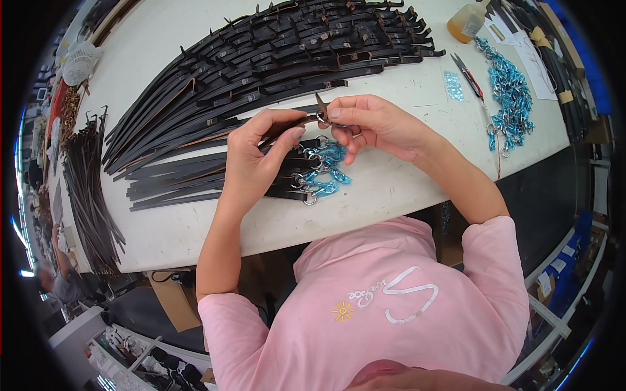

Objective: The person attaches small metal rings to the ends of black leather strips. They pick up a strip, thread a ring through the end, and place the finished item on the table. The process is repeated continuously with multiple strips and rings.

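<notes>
My left hand (257,153) is closed on a dark leather strap (297,122), its thumb and fingers pinching near one end. Opposite it, my right hand (385,124) pinches the same end, where a silver metal ring (321,118) sits. A pointed brown tip (321,103) of leather sticks up beside my right thumb. Whatever lies beneath the right fingertips is partly hidden. Just below my hands rest several finished-looking black straps (176,189) with metal rings and blue-wrapped hardware (329,173) at their right ends.
A large fan of black straps (261,65) covers the table's far side. Dark strips (88,189) hang over the left edge. On the right lie red-handled scissors (471,77), a heap of blue-wrapped metal chain pieces (508,91) and a bottle of amber liquid (466,23). Another person (62,280) is far left.
</notes>
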### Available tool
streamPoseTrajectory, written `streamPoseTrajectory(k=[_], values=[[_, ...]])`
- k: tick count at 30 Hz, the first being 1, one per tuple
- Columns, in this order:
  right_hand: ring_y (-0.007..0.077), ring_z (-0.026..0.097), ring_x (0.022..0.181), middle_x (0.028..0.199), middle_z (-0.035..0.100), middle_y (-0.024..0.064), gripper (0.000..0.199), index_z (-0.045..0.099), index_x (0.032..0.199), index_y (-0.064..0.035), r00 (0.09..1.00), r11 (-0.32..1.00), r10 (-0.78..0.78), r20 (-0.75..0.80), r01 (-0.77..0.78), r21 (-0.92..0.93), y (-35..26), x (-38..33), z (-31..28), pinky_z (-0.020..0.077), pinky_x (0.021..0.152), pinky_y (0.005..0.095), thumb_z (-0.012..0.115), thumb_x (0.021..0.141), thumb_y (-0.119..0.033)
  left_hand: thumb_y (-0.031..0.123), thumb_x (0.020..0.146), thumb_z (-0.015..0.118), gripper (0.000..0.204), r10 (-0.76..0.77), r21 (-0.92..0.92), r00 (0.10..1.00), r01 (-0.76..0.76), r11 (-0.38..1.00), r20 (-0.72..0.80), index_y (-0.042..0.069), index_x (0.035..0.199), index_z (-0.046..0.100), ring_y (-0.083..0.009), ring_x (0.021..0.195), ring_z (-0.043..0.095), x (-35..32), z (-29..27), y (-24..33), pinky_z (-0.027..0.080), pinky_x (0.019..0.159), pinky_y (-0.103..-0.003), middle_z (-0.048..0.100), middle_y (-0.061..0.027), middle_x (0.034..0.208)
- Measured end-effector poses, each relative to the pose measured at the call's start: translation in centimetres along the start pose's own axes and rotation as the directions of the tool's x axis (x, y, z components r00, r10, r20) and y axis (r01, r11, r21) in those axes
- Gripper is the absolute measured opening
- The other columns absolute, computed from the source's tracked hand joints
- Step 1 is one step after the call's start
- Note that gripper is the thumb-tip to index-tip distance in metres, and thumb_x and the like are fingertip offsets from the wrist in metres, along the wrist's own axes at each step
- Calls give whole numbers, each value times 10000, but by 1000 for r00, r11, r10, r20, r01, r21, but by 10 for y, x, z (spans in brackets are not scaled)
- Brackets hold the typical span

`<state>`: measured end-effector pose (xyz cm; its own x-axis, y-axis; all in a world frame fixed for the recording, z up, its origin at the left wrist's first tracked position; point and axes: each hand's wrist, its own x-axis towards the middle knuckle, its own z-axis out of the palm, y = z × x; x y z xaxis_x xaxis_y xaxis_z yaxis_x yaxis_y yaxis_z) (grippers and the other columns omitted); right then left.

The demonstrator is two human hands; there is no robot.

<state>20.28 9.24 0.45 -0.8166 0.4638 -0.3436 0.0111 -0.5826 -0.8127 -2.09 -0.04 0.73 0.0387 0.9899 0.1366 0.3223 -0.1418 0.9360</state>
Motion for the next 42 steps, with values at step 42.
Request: streamPoseTrajectory(k=[42], values=[[96, 672, 778, 860, 707, 47, 254, 726, 1010, 9, 994, 906, -31, -108, -18, -423, 3, -1, -2, 570, 751, 237, 742, 935, -233, 123, 816, 810, 190, 205, 452, 978, -201, 869, 42, 84, 985, 733, -197, 587, 583, -7, 15, -4, 453, 520, -309, 603, -35, 794]])
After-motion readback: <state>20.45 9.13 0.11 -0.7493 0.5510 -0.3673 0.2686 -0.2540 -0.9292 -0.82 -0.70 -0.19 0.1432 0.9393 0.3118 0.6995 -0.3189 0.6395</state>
